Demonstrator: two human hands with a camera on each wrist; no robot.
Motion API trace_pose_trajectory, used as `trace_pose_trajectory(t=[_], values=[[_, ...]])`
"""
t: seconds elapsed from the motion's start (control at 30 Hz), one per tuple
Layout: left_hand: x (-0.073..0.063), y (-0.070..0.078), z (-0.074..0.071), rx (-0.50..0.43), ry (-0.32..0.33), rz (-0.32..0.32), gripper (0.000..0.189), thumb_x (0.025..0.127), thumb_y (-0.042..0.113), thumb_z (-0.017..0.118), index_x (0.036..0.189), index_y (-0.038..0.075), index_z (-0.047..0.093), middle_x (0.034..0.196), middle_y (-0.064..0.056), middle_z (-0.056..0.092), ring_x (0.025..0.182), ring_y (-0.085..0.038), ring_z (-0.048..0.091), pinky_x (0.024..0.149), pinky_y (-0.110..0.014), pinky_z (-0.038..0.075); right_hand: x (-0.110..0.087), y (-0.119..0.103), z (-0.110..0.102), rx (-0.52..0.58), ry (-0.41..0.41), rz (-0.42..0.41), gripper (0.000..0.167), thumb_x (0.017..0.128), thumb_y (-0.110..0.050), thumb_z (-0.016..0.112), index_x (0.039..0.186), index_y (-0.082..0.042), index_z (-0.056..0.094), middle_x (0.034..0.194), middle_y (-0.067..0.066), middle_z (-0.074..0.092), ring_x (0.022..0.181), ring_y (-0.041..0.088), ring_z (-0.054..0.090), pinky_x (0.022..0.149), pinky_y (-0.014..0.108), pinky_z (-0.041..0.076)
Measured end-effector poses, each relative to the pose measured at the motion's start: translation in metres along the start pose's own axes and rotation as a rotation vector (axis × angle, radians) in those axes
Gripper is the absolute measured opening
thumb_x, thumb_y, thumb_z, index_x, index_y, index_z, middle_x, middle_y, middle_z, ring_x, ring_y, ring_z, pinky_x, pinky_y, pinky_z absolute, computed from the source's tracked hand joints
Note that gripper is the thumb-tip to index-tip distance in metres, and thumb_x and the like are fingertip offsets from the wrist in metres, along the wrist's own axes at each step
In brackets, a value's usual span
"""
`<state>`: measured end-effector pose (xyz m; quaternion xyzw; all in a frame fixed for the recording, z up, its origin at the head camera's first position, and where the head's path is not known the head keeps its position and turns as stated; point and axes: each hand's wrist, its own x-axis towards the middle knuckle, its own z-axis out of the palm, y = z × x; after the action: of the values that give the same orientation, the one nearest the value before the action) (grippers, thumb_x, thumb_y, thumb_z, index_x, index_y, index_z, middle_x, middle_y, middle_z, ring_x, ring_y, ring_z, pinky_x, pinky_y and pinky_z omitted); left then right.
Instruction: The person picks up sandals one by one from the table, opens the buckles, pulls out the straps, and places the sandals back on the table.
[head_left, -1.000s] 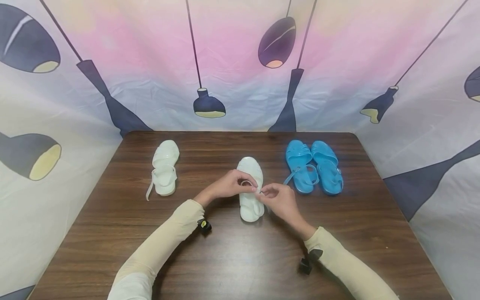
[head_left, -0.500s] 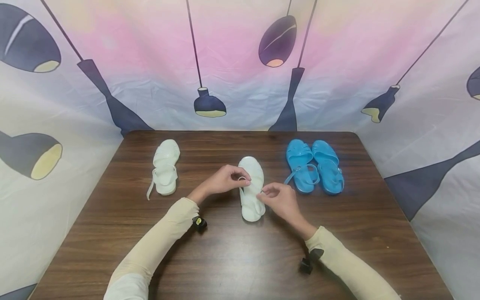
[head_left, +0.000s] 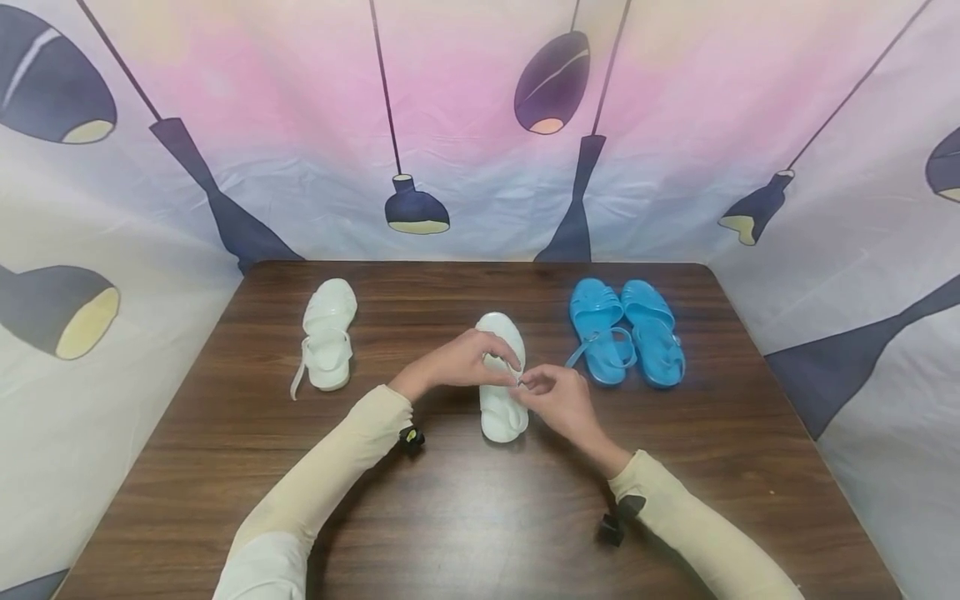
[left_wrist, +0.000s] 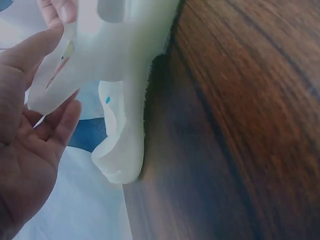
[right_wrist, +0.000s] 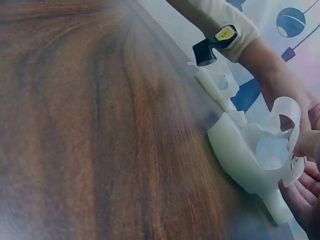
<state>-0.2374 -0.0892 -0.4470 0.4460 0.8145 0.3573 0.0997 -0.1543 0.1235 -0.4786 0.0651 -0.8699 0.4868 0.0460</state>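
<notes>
In the middle of the table stands a white jelly sandal (head_left: 498,327), toe pointing away. My left hand (head_left: 468,360) reaches over it from the left and pinches the sandal's strap (left_wrist: 65,82) between thumb and fingers; the strap bends into a loop. From the right, my right hand (head_left: 558,402) grips the strap's buckle end (right_wrist: 297,164), its fingertips meeting those of the left above the sandal. The hands partly cover the sandal's middle in the head view, and the exact fit of strap and buckle is hidden there.
A second white sandal (head_left: 330,304) lies at the left, its strap (head_left: 298,382) hanging loose. A blue sandal pair (head_left: 596,293) stands at the back right. Everything is on a dark wooden table (head_left: 480,533) before a printed lamp-pattern cloth (head_left: 300,208).
My left hand first drew back to the left with the strap, then returned right to meet the right hand. My right hand stayed nearly still at the buckle end.
</notes>
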Motion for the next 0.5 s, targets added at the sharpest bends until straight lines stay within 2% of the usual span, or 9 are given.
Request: trace_pose_trajectory(t=[0.1, 0.27, 0.5], values=[[-0.0014, -0.0002, 0.0007, 0.004, -0.033, -0.003, 0.018, 0.092, 0.027, 0.078, 0.104, 0.014, 0.080, 0.103, 0.007, 0.077, 0.102, -0.009, 0.068, 0.094, -0.029, 0.054, 0.0001, 0.0003, 0.0007, 0.009, -0.001, -0.004, 0.019, 0.079, -0.022, 0.089, 0.088, -0.011, 0.078, 0.079, 0.002, 0.076, 0.071, 0.014, 0.072, 0.063, 0.030, 0.059], [-0.0042, -0.0012, 0.0008, -0.046, -0.042, -0.018, 0.014, 0.092, 0.023, 0.079, 0.102, 0.013, 0.081, 0.098, 0.007, 0.078, 0.092, -0.005, 0.068, 0.086, -0.027, 0.057, -0.0008, 0.0004, 0.0011, 0.016, 0.004, -0.013, 0.018, 0.079, -0.021, 0.089, 0.088, -0.011, 0.078, 0.080, 0.002, 0.076, 0.071, 0.014, 0.073, 0.063, 0.030, 0.059], [-0.0065, -0.0051, 0.0013, -0.072, -0.061, -0.025, 0.013, 0.093, 0.023, 0.078, 0.101, 0.013, 0.080, 0.097, 0.008, 0.077, 0.088, -0.003, 0.068, 0.082, -0.023, 0.057, -0.0024, 0.0015, 0.0005, 0.027, 0.012, -0.020, 0.018, 0.079, -0.021, 0.090, 0.088, -0.012, 0.078, 0.081, 0.002, 0.076, 0.072, 0.014, 0.072, 0.063, 0.029, 0.059]])
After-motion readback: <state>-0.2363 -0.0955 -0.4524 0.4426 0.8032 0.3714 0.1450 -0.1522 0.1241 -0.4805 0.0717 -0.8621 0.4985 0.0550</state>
